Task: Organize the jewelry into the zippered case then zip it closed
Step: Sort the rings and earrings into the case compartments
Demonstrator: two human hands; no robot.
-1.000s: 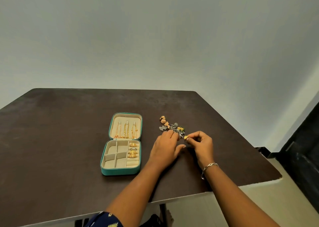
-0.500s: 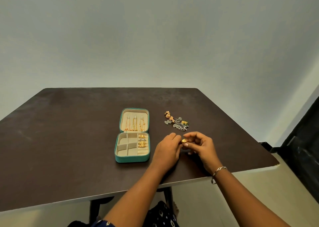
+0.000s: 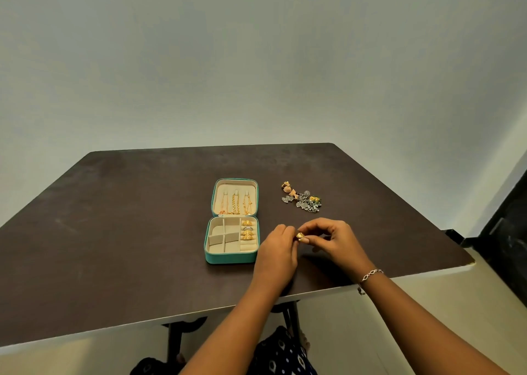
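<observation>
A teal zippered case lies open on the dark table. Gold chains hang in its lid, and several gold rings sit in the right-hand slots of its base. A small heap of loose jewelry lies to the right of the lid. Just right of the case, my left hand and my right hand meet fingertip to fingertip and together pinch a small gold piece a little above the table.
The table's near edge runs across the lower part of the view and its right corner is close to my right arm. A dark object stands at the far right beyond the table. A plain wall fills the background.
Both hands have drawn back from the jewelry heap toward me, bringing the small gold piece along; now both pinch it beside the case's base. The view has shifted, so the case appears farther right.
</observation>
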